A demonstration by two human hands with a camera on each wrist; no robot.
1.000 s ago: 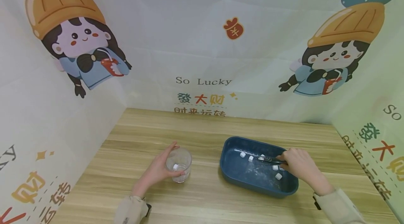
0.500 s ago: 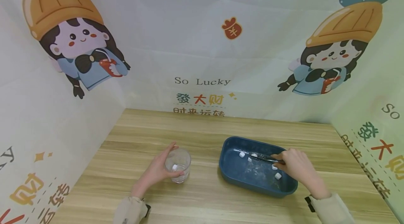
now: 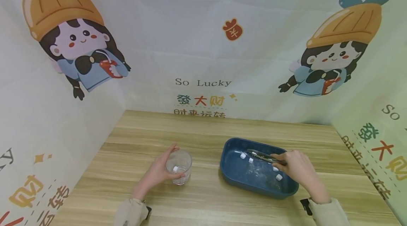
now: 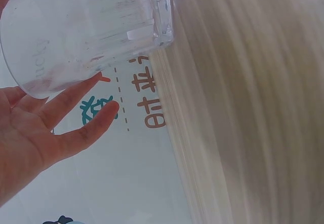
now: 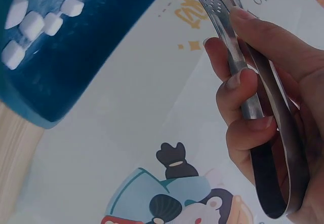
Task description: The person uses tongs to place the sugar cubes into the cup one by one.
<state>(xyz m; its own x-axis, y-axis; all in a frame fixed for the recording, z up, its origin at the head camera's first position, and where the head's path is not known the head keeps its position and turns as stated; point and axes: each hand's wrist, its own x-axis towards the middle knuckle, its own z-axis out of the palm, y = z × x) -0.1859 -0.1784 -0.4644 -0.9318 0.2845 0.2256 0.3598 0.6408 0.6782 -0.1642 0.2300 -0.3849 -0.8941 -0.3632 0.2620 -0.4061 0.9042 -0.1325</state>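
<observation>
Wooden tabletop point(image 3: 203, 201) — left hand point(image 3: 156, 171) round glass point(image 3: 182, 164); right hand point(image 3: 298, 166) tight on tongs point(image 3: 263, 156) — further left than before

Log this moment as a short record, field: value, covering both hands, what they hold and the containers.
Left hand: holding a clear drinking glass
Right hand: gripping silver perforated metal tongs
Tong tips: over a dark blue rounded-rectangular tray; their grip is unclear
Tray contents: several small white cubes
Glass contents: at least one white cube
Surface: wood-grain table
</observation>
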